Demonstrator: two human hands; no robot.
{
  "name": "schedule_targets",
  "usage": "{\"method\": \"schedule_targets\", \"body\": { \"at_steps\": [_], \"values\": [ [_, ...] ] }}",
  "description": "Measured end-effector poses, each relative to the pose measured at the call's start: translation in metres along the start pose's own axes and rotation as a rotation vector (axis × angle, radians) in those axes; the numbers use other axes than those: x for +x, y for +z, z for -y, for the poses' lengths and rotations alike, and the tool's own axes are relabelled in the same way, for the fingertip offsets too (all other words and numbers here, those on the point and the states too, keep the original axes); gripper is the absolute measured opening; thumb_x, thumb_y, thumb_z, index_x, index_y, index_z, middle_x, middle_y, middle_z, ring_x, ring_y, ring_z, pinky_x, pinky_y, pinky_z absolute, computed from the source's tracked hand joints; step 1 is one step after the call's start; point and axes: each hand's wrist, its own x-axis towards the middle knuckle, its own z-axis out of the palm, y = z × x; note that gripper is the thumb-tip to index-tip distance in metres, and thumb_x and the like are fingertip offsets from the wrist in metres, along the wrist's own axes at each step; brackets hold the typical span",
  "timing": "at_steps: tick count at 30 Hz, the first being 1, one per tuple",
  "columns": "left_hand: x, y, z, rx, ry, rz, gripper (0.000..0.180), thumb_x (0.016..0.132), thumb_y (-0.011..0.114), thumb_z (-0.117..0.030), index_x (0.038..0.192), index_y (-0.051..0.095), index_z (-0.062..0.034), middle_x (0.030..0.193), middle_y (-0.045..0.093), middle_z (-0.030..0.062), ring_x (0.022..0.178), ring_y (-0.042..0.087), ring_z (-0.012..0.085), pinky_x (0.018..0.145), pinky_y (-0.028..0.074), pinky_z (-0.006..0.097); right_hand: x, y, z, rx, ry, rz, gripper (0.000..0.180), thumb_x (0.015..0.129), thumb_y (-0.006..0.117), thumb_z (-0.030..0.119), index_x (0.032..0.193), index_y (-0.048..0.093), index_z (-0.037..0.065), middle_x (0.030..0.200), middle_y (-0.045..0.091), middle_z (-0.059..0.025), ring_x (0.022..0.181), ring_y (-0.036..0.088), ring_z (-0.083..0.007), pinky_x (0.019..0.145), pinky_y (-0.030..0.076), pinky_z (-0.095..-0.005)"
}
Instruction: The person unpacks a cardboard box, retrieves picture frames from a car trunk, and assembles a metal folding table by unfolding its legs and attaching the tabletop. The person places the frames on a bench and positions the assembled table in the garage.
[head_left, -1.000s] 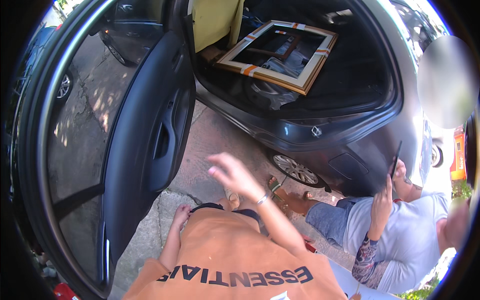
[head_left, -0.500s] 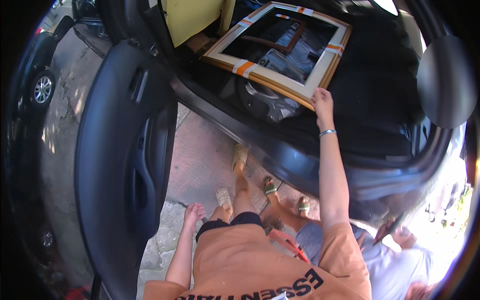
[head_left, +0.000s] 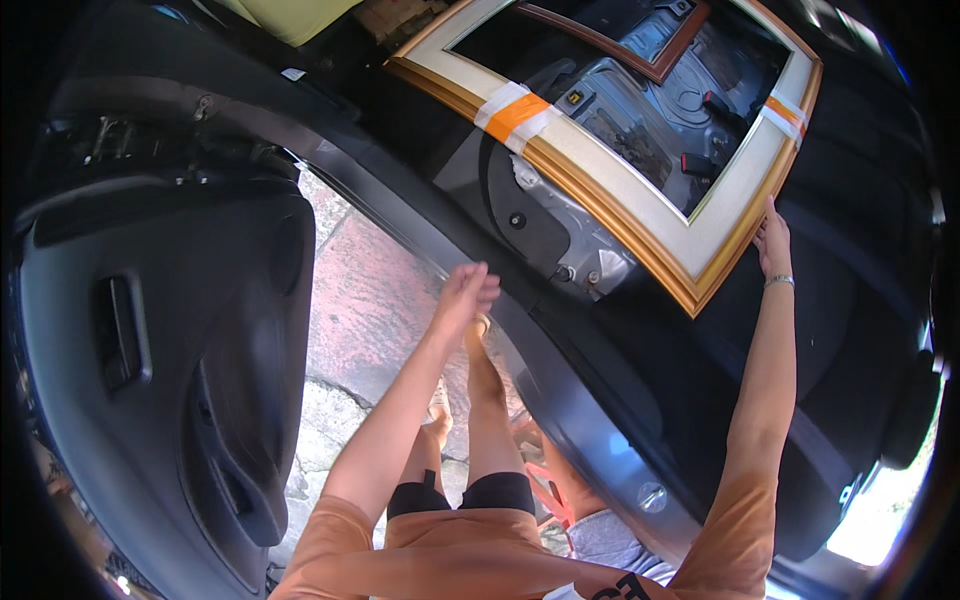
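"Where is the gold picture frame (head_left: 690,260)?"

"Inside the car, above a bare metal floor (head_left: 625,130), one corner pointing toward the person. Strips of orange-and-white tape (head_left: 517,115) wrap two of its sides."

"And the right hand (head_left: 775,245)?"

"It's at the frame's outer edge on the right side, with the arm stretched out. The fingers touch the moulding, but some are hidden, so I can't tell whether they are clamped on it."

"What about the left hand (head_left: 466,298)?"

"It hangs just by the door sill (head_left: 560,385), well apart from the frame. It's a little blurred, but its fingers look loosely curled and slightly apart."

"What shows through the frame's opening?"

"A smaller reddish-brown frame (head_left: 655,70), and a black seat-belt buckle with a red button (head_left: 697,165) over the metal."

"And around the person?"

"The black door panel (head_left: 160,350) stands open at the left, over cracked, pinkish paving (head_left: 360,290). A yellow panel (head_left: 295,15) shows at the top, and someone else's grey-blue shorts (head_left: 610,540) at the bottom."
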Motion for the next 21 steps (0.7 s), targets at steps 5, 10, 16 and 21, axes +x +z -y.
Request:
{"method": "schedule_targets", "body": {
  "at_steps": [5,10,16,21],
  "values": [
    [0.073,0.044,-0.077,-0.115,0.101,0.0,0.05,0.098,0.056,-0.046,0.123,0.047,-0.0037,0.125,0.06,0.017,0.11,0.062,0.0261,0.089,0.05,0.038,0.018,0.01,-0.002,0.452,0.007,0.18,0.054,0.096,0.062,0.04,0.134,0.052,0.003,0.13,0.06,-0.0089,0.12,0.058,-0.0243,0.104,0.045,-0.0385],
    [0.125,0.072,-0.109,-0.151,0.029,-0.049,0.065,0.094,0.061,-0.051,0.133,0.043,-0.0023,0.133,0.053,0.0203,0.118,0.057,0.0299,0.096,0.047,0.044,0.04,0.012,-0.01,0.609,0.068,0.293,0.048,0.097,0.061,0.036,0.129,0.056,0.001,0.121,0.063,-0.0099,0.108,0.062,-0.0241,0.094,0.051,-0.0381],
    [0.171,0.113,-0.106,-0.228,0.048,0.052,0.079,0.086,0.076,-0.039,0.138,0.029,-0.0002,0.133,0.048,0.0189,0.124,0.05,0.0331,0.101,0.044,0.054,0.048,0.007,-0.008,0.431,-0.047,0.154,0.037,0.093,0.063,0.016,0.124,0.054,-0.001,0.107,0.062,-0.0086,0.093,0.064,-0.0213,0.083,0.055,-0.0339],
    [0.177,0.142,-0.1,-0.399,0.12,-0.066,0.071,0.084,0.076,-0.015,0.136,0.029,-0.0034,0.129,0.052,0.0161,0.118,0.055,0.0293,0.095,0.051,0.048,0.047,0.006,-0.007,0.632,-0.101,0.201,0.041,0.095,0.06,0.027,0.125,0.056,0.0,0.107,0.064,-0.0103,0.094,0.065,-0.0208,0.08,0.055,-0.0319]
  ]
}}
